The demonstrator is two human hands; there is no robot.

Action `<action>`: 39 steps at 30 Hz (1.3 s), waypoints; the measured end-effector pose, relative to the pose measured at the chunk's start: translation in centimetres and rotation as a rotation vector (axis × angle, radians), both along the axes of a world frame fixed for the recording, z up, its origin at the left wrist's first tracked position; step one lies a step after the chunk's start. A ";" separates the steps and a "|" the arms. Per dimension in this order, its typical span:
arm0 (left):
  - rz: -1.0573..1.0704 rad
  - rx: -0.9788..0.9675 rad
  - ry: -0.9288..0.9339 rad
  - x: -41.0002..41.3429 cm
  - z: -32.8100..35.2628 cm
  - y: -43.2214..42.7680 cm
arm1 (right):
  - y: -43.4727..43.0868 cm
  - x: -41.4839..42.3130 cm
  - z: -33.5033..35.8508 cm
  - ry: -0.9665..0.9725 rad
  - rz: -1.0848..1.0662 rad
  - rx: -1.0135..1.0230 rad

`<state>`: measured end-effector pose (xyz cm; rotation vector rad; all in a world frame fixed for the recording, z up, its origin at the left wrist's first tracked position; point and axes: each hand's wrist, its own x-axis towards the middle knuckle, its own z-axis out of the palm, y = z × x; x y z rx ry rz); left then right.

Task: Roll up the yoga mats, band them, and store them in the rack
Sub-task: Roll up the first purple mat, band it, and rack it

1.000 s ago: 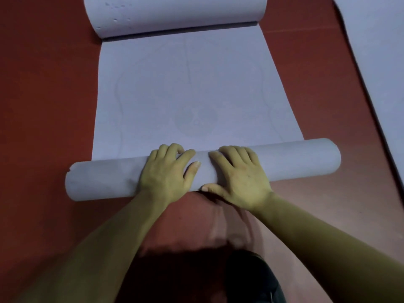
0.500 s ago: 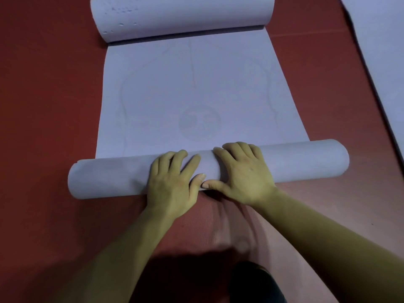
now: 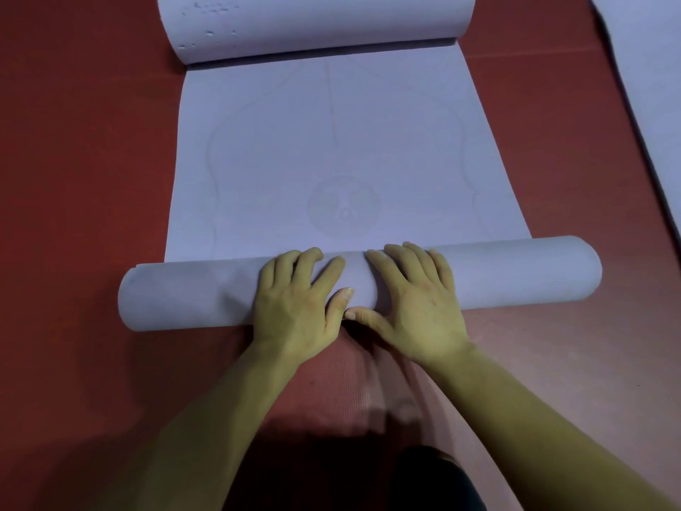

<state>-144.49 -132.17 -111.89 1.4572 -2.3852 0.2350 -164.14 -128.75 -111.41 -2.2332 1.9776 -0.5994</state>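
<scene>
At the bottom edge, a dark patch of the person's clothing (image 3: 435, 481) sits between two bare forearms that reach forward and converge over the red floor (image 3: 73, 160). Both wrists are bent back a little, so the palms lie face down.

The left hand (image 3: 298, 300) rests flat on the near-side roll (image 3: 516, 274) of the pale lilac yoga mat (image 3: 350, 149), just left of its middle. Its fingers are extended and slightly fanned over the top of the roll, and the thumb angles inward. The right hand (image 3: 416, 300) lies beside it in a mirrored pose, with its fingers straight, close together and draped over the crest. Its thumb is stretched sideways along the lower edge of the roll, and its tip meets or nearly meets the left thumb. Neither hand curls around the roll; both press down on it with open palms.

The roll lies crosswise on the floor and sticks out past the hands on both sides, its right end slightly farther away than its left. Beyond it the unrolled stretch of the mat lies flat, with a faint circular emblem and curved lines printed on it. The mat's far end (image 3: 317, 24) curls upward and back over itself in a loose roll at the top of the view.

On the right, well apart, the edge of a second mat (image 3: 656, 86) of the same colour lies flat on the floor.
</scene>
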 end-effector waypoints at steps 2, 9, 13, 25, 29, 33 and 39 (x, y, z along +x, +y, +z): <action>0.002 0.005 0.004 0.0 0.0 -0.1 | -0.1 0.0 0.0 -0.002 0.003 0.007; 0.002 0.016 0.009 -0.1 0.0 -0.4 | -0.1 -0.1 -0.3 0.032 0.007 0.022; 0.014 0.020 0.007 -0.2 0.0 -0.8 | -0.8 -0.3 -0.3 0.040 0.022 0.000; 0.011 0.064 -0.011 -0.6 0.6 -3.1 | -2.5 -0.7 -0.1 0.000 0.047 -0.085; -0.008 0.024 0.010 -0.6 1.0 -3.5 | -3.4 -1.0 -0.2 -0.019 0.063 -0.098; -0.031 -0.049 -0.039 0.2 0.2 -2.4 | -4.1 -1.1 0.3 0.004 0.059 -0.078; 0.000 0.036 -0.080 -0.6 0.8 -5.5 | -3.1 -0.4 -0.3 0.054 -0.014 -0.104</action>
